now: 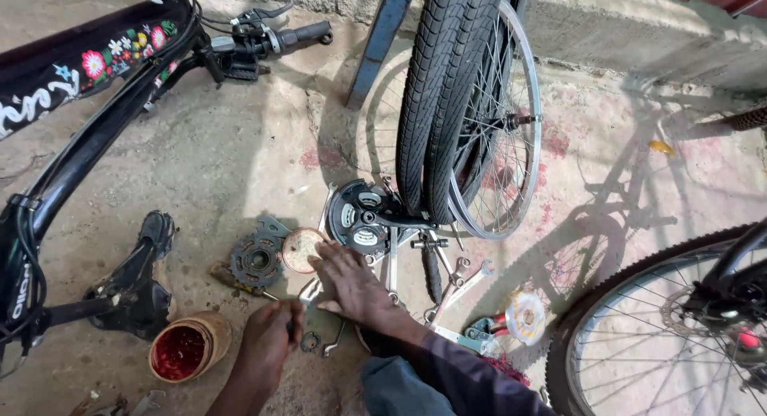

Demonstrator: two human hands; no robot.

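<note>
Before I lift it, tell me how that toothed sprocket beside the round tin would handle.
The sprocket looks like solid metal, so probably stiff and heavy for its size. It lies flat, so rolling seems unlikely. Its dark, grimy surface may be greasy and slippery; the teeth could dig into fingers.

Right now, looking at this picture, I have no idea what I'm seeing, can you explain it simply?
One camera, worn on a person's head, looks down at their two bare hands over a concrete floor. The right hand lies flat on a scatter of wrenches. The left hand is closed near a small ring; whether it grips anything is hard to tell. Nearby lie a toothed sprocket, a round tin lid, a crank set and a red-lined cup. Two bicycle wheels stand upright behind, and a black bicycle frame is at the left.
</note>
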